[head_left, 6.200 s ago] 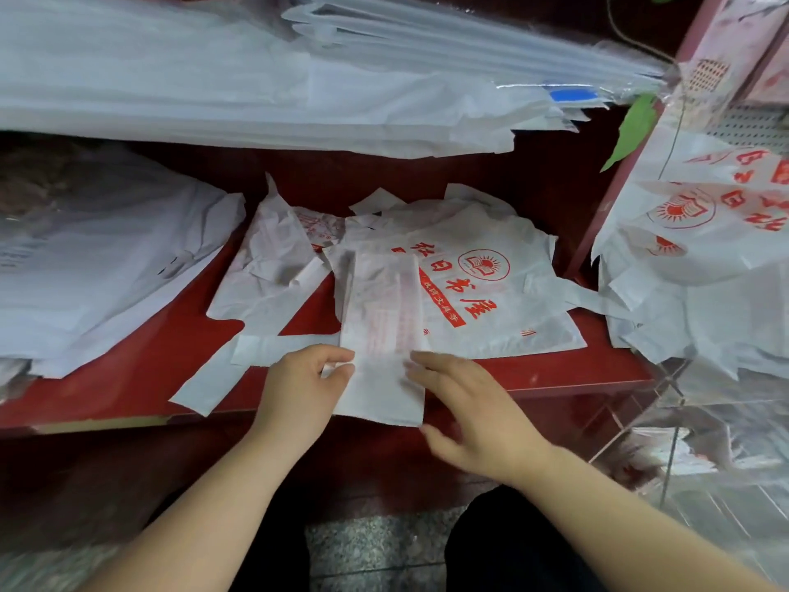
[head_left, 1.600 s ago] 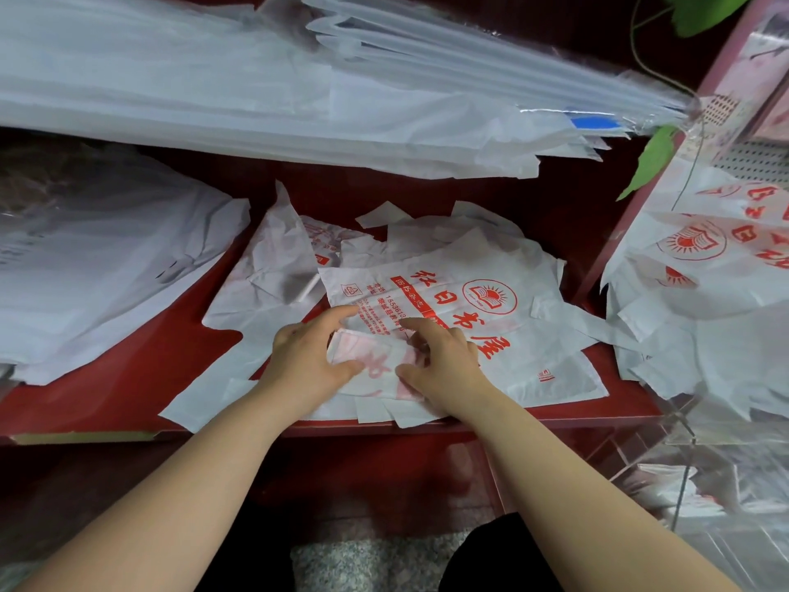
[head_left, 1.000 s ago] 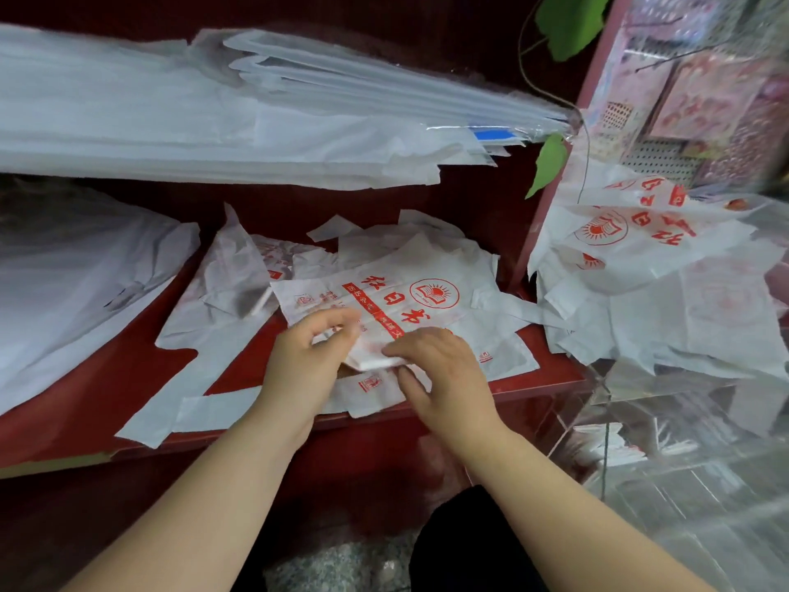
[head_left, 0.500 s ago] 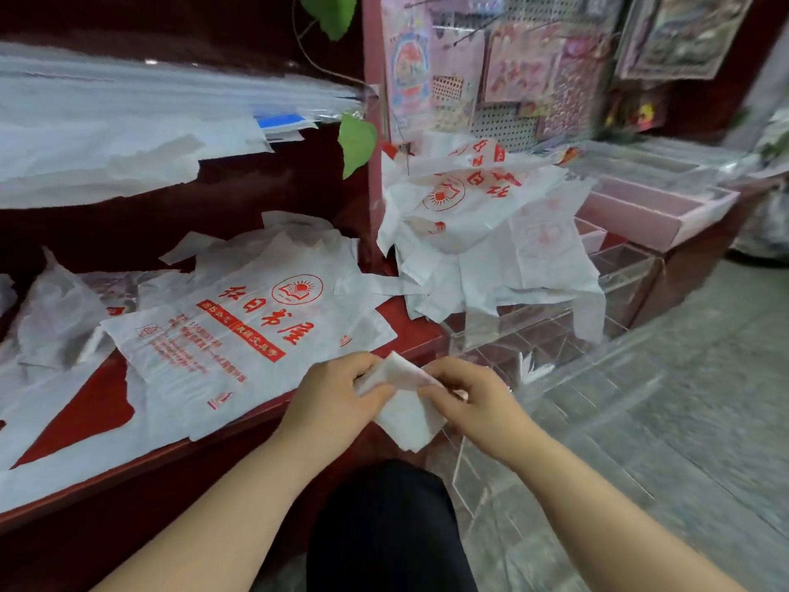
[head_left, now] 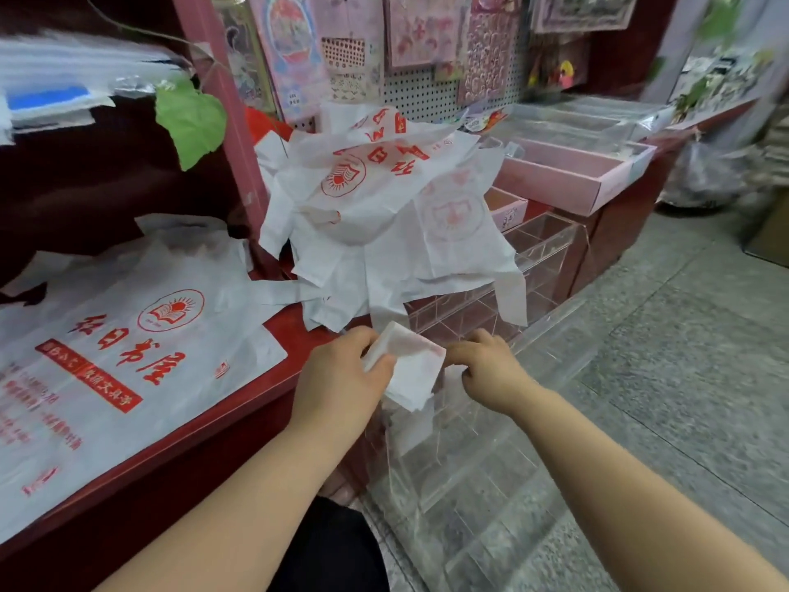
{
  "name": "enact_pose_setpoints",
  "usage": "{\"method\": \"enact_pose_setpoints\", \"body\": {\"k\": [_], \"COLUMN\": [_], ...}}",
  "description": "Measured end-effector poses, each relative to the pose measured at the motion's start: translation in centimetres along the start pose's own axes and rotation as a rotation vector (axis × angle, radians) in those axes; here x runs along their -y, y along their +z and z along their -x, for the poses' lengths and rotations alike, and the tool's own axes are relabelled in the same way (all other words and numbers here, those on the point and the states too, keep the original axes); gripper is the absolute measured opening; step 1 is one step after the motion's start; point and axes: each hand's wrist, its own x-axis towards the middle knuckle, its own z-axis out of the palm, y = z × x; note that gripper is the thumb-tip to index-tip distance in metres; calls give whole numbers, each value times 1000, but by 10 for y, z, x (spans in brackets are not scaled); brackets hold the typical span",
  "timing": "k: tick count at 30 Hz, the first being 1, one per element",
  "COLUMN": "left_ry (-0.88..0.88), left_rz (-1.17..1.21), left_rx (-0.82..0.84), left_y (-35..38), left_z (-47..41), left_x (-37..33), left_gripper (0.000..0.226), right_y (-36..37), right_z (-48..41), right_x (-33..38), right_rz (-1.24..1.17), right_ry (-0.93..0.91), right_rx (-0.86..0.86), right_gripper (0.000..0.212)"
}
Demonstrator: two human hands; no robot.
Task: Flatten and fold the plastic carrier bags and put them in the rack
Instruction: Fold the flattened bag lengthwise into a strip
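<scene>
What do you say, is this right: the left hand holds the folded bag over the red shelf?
Not quite. The head view shows the left hand holding the folded bag over the clear rack, just beyond the end of the red shelf, not over the shelf.

Our two bare forearms reach forward and draw together. Our left grip (head_left: 341,373) has its fingers curled round the left edge of a folded bag (head_left: 412,371). Our right grip (head_left: 491,369), knuckles up and fingers curled, meets the bag's right corner; whether it pinches there we cannot tell.
</scene>
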Motion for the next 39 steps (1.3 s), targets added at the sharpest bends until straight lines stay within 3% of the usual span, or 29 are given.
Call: {"method": "enact_pose_setpoints", "body": {"k": [4,9,14,19,22,29,39], "left_ry": [-15,-41,-33,15,31,-87,60], "left_rz": [-26,-13,-9,-153,-242,-130,-467], "left_rx": [5,17,50,112,128,243,338], "left_y": [10,20,45,71,81,97,106], "left_z": [-8,-15,-29,-38,-43,-49,-62], "left_x": [3,4,-10,-18,-19,-8,-10], "left_gripper": [11,5,13,23,25,29,21], "right_y": [4,7,9,18,21,30,34], "right_z": [-8,-9,2,6,6,5,4], "right_x": [-7,-21,-35,-42,-44,-48,-50], "right_rz": [80,107,-30,-140,-216,-508,-606], "right_ry": [4,68,121,134,142,216,226], "right_rx": [83,52,-30,-89,-118,-177,-241], "right_gripper": [53,42,31,24,23,24,36]}}
